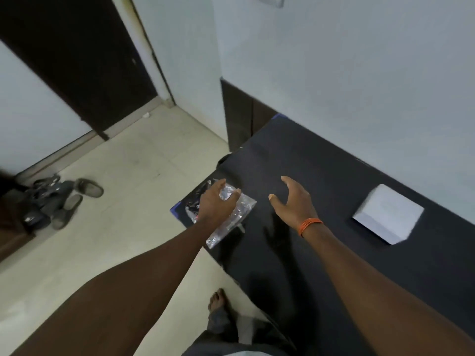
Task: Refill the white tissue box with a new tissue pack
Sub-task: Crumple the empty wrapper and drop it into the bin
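A tissue pack (232, 218) in clear, shiny plastic wrap lies at the left end of the black table (321, 176), partly over its edge. My left hand (217, 201) is on top of the pack, fingers curled over its far end and touching the wrap. My right hand (291, 201) hovers open just right of the pack, fingers spread, with an orange thread band at the wrist. The white tissue box (388, 214) sits on the table to the right, near the wall, apart from both hands. The frame is motion-blurred.
Pale walls border the table behind and to the right. Left of the table is light tiled floor with several dark sandals (61, 199) near a dark door (84, 62). My bare foot (218, 301) stands on the floor by the table's near edge.
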